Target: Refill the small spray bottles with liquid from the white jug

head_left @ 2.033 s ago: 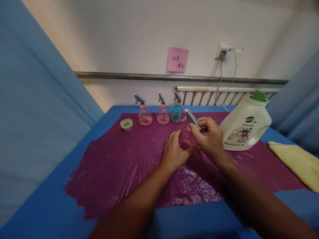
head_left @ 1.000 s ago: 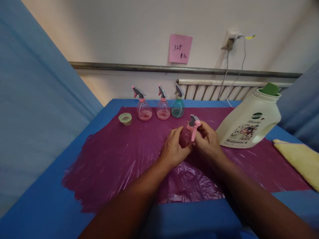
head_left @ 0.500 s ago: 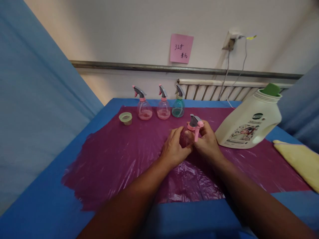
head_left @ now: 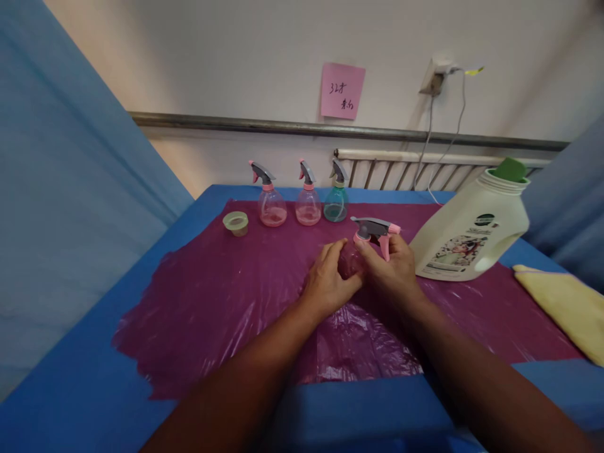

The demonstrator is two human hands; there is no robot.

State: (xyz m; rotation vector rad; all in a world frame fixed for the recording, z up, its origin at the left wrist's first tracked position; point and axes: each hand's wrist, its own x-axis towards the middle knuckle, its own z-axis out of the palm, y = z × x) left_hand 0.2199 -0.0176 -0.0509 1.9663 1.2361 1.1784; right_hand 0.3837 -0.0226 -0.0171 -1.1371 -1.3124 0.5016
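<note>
A small clear spray bottle point(head_left: 350, 261) stands on the purple plastic sheet point(head_left: 226, 302) in the middle of the table. My left hand point(head_left: 328, 280) is wrapped round its round body. My right hand point(head_left: 391, 270) grips the bottle's neck just under the grey and pink trigger head point(head_left: 372, 229), whose nozzle points right. Both hands are closed on the bottle.
Three more spray bottles stand in a row at the back: two pinkish point(head_left: 270, 204) point(head_left: 307, 204) and one teal point(head_left: 336, 202). A small green cup point(head_left: 236, 222) sits left of them. A large white jug point(head_left: 472, 229) leans at the right, beside a yellow cloth point(head_left: 561, 305). Blue curtains flank the table.
The trigger head has turned in my right hand: its nozzle swung round until it pointed right. The left hand kept its hold on the bottle's body.
</note>
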